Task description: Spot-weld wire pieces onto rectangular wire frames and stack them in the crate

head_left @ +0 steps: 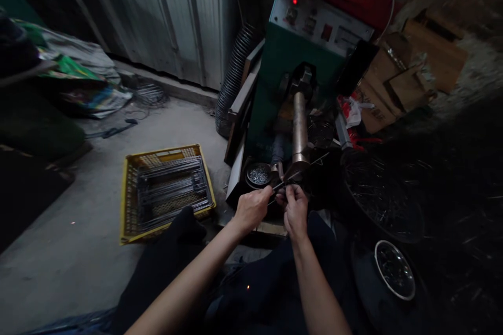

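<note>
My left hand [251, 210] is closed around a thin metal wire piece [280, 185], which slants up to the right beneath the copper-coloured arm [299, 128] of a spot welder. Close beside it, my right hand [295, 212] has thumb and fingers pinched together near the wire; what they hold is too small and dark to make out. Both hands are just in front of the welder's lower electrode [277, 171]. A round bowl [258, 174] of small shiny metal bits stands just beyond my left hand.
A yellow plastic crate [124, 201] with stacked wire frames [173, 188] sits on the floor at left. The green machine body [263, 89] has a lit red lamp [294, 1]. At right are a dark basin [383, 204] of metal pieces, a shiny-rimmed bowl [394, 270] and cardboard [379, 91].
</note>
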The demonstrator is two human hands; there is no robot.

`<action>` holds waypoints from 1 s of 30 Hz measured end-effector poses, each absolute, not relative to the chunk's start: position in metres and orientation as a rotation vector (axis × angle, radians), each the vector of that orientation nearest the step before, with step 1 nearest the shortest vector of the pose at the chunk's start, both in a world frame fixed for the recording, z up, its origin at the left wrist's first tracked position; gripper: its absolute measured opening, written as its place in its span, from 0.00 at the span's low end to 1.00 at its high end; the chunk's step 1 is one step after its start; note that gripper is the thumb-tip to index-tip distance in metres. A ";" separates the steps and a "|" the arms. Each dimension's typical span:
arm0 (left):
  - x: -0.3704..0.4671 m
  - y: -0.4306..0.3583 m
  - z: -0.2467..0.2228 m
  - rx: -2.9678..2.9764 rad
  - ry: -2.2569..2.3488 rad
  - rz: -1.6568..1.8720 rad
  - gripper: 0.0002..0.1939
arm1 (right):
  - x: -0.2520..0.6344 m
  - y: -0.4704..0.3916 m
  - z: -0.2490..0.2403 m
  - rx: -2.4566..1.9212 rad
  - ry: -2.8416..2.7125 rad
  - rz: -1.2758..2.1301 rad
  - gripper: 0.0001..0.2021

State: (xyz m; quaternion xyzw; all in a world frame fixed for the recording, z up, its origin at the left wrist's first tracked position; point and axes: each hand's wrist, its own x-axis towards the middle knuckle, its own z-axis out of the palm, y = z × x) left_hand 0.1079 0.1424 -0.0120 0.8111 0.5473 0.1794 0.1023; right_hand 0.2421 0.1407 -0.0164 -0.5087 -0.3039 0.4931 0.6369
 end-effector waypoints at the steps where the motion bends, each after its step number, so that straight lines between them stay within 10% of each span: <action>1: 0.109 0.145 -0.011 2.399 1.610 0.534 0.10 | 0.244 0.142 -0.017 -1.154 -0.692 1.129 0.17; 21: 0.106 0.155 -0.012 2.439 1.521 0.590 0.12 | 0.234 0.076 -0.054 -1.384 -0.889 1.334 0.14; 30: -0.068 0.065 -0.044 2.132 1.838 0.687 0.11 | 0.214 -0.021 -0.110 -1.474 -1.364 1.823 0.12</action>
